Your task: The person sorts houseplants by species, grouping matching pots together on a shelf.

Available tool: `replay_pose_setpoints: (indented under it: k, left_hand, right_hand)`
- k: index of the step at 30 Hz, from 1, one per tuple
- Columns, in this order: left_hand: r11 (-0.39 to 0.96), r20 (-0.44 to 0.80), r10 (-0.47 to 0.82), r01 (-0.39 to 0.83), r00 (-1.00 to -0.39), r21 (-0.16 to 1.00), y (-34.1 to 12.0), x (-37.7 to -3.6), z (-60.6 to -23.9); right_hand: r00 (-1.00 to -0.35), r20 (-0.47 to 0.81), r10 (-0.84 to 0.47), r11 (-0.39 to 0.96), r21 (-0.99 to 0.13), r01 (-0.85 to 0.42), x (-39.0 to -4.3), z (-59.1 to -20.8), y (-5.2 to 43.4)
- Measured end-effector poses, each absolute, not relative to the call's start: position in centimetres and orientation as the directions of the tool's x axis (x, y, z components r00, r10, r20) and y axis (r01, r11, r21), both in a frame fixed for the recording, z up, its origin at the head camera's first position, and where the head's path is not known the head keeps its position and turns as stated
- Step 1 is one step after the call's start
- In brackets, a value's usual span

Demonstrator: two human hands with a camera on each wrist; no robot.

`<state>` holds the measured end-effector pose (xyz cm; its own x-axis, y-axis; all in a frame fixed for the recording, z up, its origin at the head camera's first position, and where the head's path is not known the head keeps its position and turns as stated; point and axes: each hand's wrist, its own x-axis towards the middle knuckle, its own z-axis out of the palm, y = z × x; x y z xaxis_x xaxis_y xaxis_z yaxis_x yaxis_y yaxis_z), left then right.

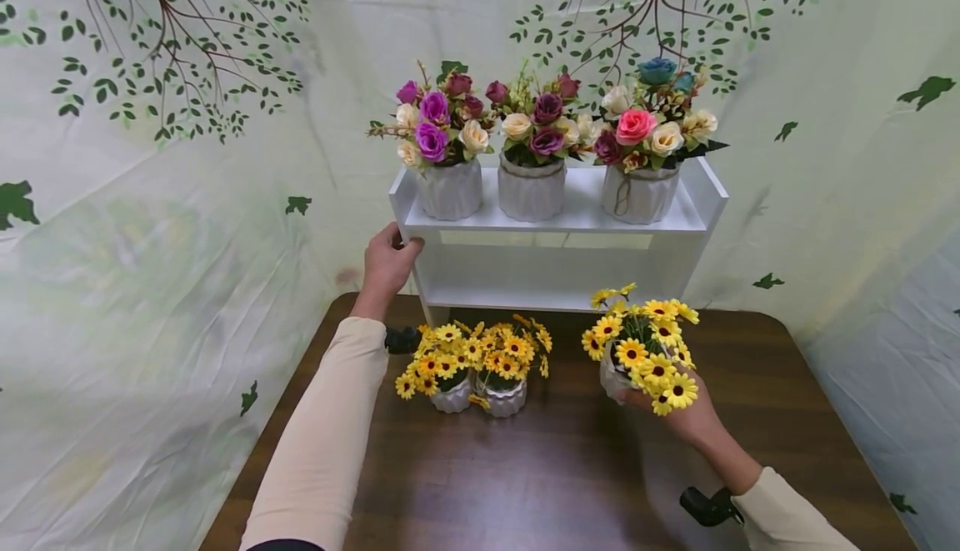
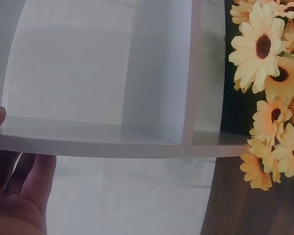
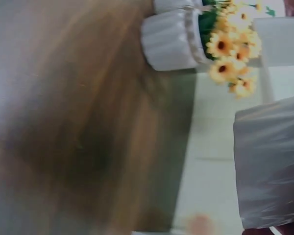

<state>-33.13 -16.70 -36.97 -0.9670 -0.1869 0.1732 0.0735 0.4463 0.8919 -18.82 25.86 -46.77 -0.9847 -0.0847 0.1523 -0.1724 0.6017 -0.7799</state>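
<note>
My left hand [image 1: 390, 266] grips the left side panel of a white two-tier shelf [image 1: 555, 224]. In the left wrist view, the thumb is on one face of the panel [image 2: 103, 149] and the fingers [image 2: 36, 181] are on the other. My right hand [image 1: 696, 414] holds a white flower pot [image 1: 615, 378] of yellow daisy-like flowers [image 1: 657, 359], tilted, in front of the shelf's right half. The right wrist view shows this pot [image 3: 269, 166] close up, with most of the hand out of frame. Two similar pots [image 1: 504, 399] of yellow-orange flowers stand on the table by the shelf's left end.
On the top tier stand three white pots [image 1: 531, 191] of artificial roses in purple, cream, pink and blue. The shelf stands at the back of a dark brown wooden table [image 1: 480, 468]. Behind hangs a pale cloth backdrop [image 1: 337, 101] printed with branches and leaves.
</note>
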Motion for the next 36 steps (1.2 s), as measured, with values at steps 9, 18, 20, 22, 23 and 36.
replay_pose_setpoints:
  k: [9,18,20,22,23,36]
  left_hand:
    - [0.438,0.167,-0.182,0.072,-0.969,0.896,-16.7,-33.1,-37.3]
    - [0.447,0.175,-0.193,0.072,-0.966,0.892,-16.7,-33.1,-37.2]
    - [0.448,0.175,-0.191,0.072,-0.966,0.891,-16.7,-33.0,-37.2]
    - [0.451,0.175,-0.194,0.07,-0.965,0.89,-16.7,-33.0,-37.2]
    - [0.453,0.174,-0.195,0.068,-0.965,0.889,-16.7,-33.1,-37.3]
    - [0.445,0.159,-0.194,0.057,-0.968,0.894,-16.6,-33.0,-37.0]
  right_hand:
    - [-0.981,0.128,-0.143,0.678,-0.71,-0.192,-21.1,-43.1,26.4]
    - [-0.983,0.068,-0.173,0.705,-0.688,-0.172,-24.1,-41.1,24.6]
    - [-0.979,0.088,-0.186,0.705,-0.682,-0.195,-24.5,-40.9,24.1]
    - [-0.968,0.13,-0.215,0.695,-0.676,-0.245,-25.0,-40.7,23.4]
    - [-0.961,0.155,-0.228,0.692,-0.668,-0.272,-25.2,-40.6,23.1]
    - [-0.949,0.189,-0.254,0.564,-0.768,-0.304,-28.2,-40.5,19.4]
